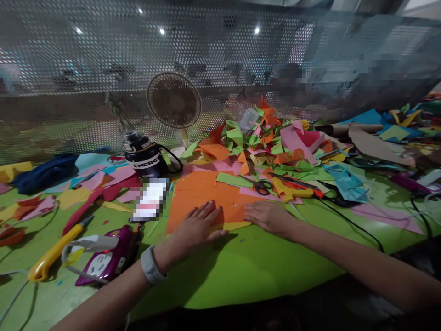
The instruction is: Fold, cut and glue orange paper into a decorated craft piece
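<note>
An orange sheet (196,191) lies flat on the green table, with a yellow edge showing beneath its front right side. My left hand (198,227) rests on its front edge, palm down and fingers spread, with a pale band (150,265) at the wrist. At the sheet's right front corner lies my right hand (270,217), fingers stretched out over the paper and holding nothing. Dark scissors (262,186) lie just behind it, beside a yellow glue gun (291,191).
A black bottle (146,158), lit phone (150,200) and purple power strip (106,262) stand or lie left, near a yellow-handled tool (57,253). Behind are a fan (174,100), a heap of paper scraps (255,142) and a perforated metal screen (213,50).
</note>
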Available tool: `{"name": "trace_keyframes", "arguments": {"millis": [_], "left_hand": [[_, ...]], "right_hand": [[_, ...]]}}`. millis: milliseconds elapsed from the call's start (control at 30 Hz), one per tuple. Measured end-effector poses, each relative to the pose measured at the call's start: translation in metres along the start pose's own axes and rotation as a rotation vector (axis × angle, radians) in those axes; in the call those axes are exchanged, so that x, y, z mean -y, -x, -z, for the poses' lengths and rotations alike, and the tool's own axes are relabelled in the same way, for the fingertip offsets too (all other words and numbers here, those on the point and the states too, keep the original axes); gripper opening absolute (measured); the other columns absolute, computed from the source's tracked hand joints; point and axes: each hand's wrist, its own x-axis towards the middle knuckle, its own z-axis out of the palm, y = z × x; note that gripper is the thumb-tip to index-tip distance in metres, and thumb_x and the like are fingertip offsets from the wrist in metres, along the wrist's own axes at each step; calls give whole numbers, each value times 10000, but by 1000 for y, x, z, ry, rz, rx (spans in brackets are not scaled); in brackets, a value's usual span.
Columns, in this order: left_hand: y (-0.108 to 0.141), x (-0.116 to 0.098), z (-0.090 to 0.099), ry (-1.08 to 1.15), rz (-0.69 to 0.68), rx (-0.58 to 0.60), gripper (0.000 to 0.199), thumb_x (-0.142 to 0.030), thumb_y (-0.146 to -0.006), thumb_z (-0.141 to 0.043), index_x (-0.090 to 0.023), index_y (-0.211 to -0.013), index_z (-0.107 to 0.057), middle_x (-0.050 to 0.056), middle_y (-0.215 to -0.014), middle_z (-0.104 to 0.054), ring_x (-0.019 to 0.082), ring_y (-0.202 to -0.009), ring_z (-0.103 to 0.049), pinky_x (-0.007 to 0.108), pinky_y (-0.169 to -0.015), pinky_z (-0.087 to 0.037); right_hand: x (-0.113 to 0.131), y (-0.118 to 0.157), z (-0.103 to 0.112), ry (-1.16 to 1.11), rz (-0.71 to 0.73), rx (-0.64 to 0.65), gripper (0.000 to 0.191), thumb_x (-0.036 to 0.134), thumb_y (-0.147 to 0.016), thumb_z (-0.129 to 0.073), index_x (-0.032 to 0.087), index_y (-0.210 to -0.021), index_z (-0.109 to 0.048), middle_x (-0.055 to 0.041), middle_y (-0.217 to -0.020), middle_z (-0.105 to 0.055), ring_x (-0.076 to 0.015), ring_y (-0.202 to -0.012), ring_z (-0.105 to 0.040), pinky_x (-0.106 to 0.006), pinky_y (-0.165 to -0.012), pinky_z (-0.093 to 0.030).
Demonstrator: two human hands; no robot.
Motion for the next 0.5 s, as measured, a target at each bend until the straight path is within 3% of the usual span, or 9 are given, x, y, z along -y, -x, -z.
{"name": "trace_keyframes", "arguments": {"millis": [200, 367, 500], "left_hand": [[2, 15, -20, -28, -16, -52, 660, -603, -936, -357, -174, -1435, -416, 200, -1468, -444, 315, -1357, -419, 503, -1083, -390], [1, 13, -19, -72, 5, -23, 643, -562, -939, -390, -142, -1425, -426, 218, -1481, -413, 333, -1373, -387, 516, -1099, -362], [-1, 8, -14, -84, 18, 32, 568, -488, -955, -404, -138, -1399, -463, 204, -1472, -431, 324, -1367, -396, 507, -1098, -366]], "right_hand": [[3, -1, 7, 73, -13, 80, 393, 386, -941, -530, 144, -1232, -632, -163, -1260, -649, -258, -1137, -634, -398, -948, -523], [1, 1, 4, 228, 56, 114, 282, 206, -952, -505, 129, -1185, -645, -162, -1237, -662, -246, -1113, -647, -381, -935, -530], [4, 0, 6, 300, 117, 109, 298, 24, -889, -480, 100, -1124, -648, -167, -1164, -693, -232, -1043, -675, -342, -867, -550]]}}
